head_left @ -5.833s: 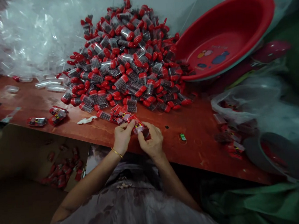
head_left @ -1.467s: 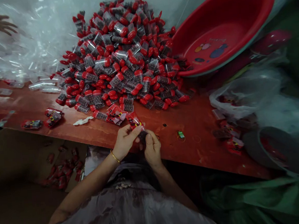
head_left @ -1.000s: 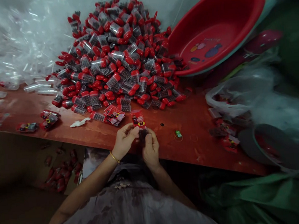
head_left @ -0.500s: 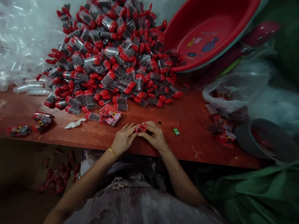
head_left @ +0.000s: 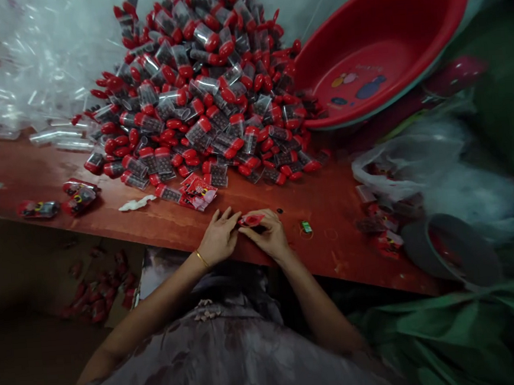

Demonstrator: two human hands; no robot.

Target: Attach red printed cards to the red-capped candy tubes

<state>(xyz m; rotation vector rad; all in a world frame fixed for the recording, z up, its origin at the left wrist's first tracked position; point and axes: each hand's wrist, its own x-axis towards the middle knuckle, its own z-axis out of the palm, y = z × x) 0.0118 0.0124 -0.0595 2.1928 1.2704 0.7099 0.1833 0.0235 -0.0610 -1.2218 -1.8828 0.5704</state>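
Note:
A small red printed packet (head_left: 251,220) is pinched in my right hand (head_left: 269,236), just above the near part of the table. My left hand (head_left: 218,238), with a gold bracelet at the wrist, has its fingers stretched out and apart. Its fingertips reach the packet's left end; whether they press on it I cannot tell. Beyond my hands lies a flat red and pink printed wrapper (head_left: 200,192), at the front of a large heap of clear tubes with red caps (head_left: 207,128) and dark contents.
A red basin (head_left: 392,96) leans at the back right. Clear empty tubes (head_left: 59,135) pile up at the left. Wrapped packets (head_left: 80,196) and a white scrap (head_left: 137,203) lie near the front edge. A grey bowl (head_left: 426,250) and a plastic bag (head_left: 397,163) stand right.
My left fingers have straightened and spread from their pinch at the packet, while my right hand keeps hold of it. The packet now shows more of its red side. The view has shifted slightly.

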